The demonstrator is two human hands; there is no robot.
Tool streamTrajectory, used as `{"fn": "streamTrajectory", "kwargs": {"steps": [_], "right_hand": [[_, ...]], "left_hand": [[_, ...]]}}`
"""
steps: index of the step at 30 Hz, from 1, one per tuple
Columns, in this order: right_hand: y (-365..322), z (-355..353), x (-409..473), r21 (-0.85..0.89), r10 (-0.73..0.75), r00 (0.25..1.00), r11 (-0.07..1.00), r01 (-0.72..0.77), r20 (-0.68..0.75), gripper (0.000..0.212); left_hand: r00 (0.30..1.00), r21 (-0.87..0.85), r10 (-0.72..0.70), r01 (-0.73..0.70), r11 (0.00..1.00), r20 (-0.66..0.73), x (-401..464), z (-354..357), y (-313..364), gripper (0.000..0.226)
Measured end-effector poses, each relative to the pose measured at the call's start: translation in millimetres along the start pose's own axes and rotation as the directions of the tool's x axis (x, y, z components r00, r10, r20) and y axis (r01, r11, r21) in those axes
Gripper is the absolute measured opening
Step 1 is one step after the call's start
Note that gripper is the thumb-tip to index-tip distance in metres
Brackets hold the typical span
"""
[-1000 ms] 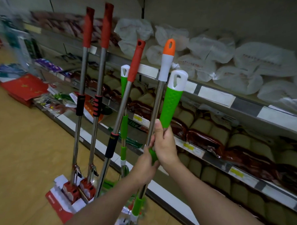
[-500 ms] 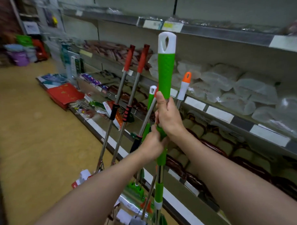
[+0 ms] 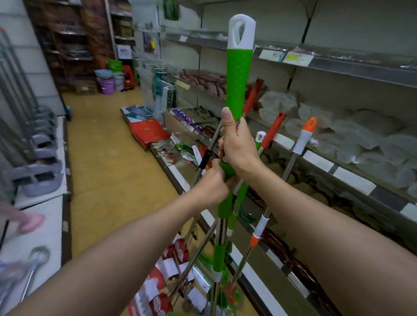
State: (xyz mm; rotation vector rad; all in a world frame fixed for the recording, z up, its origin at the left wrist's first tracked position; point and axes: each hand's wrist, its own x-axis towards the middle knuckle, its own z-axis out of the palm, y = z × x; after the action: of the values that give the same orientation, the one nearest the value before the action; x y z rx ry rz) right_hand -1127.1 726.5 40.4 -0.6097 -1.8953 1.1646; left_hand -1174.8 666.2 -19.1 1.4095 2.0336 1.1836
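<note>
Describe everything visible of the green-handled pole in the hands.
The green-handled pole stands almost upright. On top sits a white cap with a hanging hole; below comes a dimpled green grip, rubbery in look, then a shiny metal shaft with green sleeves. The right hand grips the grip's lower end, the left hand a sleeve just beneath. Its foot is out of view.

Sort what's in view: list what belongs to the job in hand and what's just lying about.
In hand: green-handled mop, gripped by right hand above and left hand below.
Lying about: orange-tipped mop, red-handled mop, red box, purple buckets, clear bags.
</note>
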Motion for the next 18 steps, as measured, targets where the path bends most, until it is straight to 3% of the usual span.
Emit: {"fn": "streamTrajectory", "kwargs": {"steps": [3, 8, 13, 18], "right_hand": [[-20, 22, 11, 0.025, -0.031, 0.998, 0.999, 0.029, 0.054, 0.036], [-47, 73, 35, 0.092, -0.062, 0.983, 0.995, 0.047, 0.174, 0.044], [-77, 135, 57, 0.167, -0.11, 0.963, 0.984, 0.069, 0.248, 0.05], [-82, 189, 92, 0.282, -0.116, 0.95, 0.959, 0.031, 0.289, 0.042]], "left_hand": [[0.998, 0.012, -0.026, 0.027, 1.0, -0.057, -2, -32, -2, 0.037], [0.976, -0.057, -0.081, 0.071, 0.996, -0.201, -9, -87, -13, 0.051], [0.915, -0.148, -0.094, 0.038, 0.988, -0.392, -13, -140, -42, 0.041], [0.942, -0.236, -0.156, 0.085, 0.968, -0.299, 3, -185, -88, 0.043]]}}
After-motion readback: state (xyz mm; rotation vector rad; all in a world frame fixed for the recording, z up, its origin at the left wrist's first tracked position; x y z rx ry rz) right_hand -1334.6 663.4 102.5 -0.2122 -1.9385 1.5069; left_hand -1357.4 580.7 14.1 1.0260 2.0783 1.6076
